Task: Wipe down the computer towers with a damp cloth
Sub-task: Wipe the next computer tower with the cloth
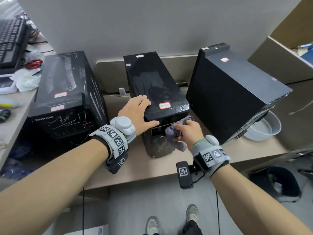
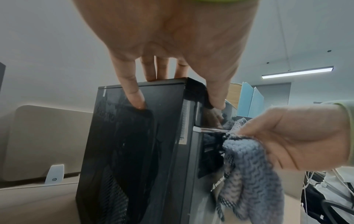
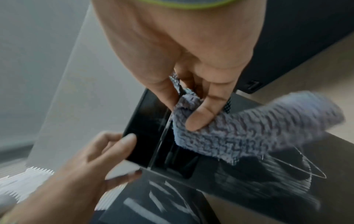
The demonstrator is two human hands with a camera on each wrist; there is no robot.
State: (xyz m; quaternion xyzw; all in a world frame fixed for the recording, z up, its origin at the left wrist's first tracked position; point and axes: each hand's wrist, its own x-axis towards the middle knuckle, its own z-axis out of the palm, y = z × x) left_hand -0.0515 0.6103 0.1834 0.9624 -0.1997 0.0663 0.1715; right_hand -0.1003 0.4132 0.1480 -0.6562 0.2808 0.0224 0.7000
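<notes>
Wiping is judged midway: middle tower (image 1: 157, 92) is steadied by the flat, spread left hand (image 1: 135, 111) while its front is rubbed with the cloth (image 1: 176, 133) clutched in the right hand (image 1: 188, 133); left tower (image 1: 67, 92) looks unwiped.

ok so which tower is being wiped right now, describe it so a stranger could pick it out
Three black computer towers stand in a row on the beige desk against the wall. It is the middle tower. Only this one has the left hand resting on its top front corner and the right hand holding a grey cloth against its front panel.
</notes>
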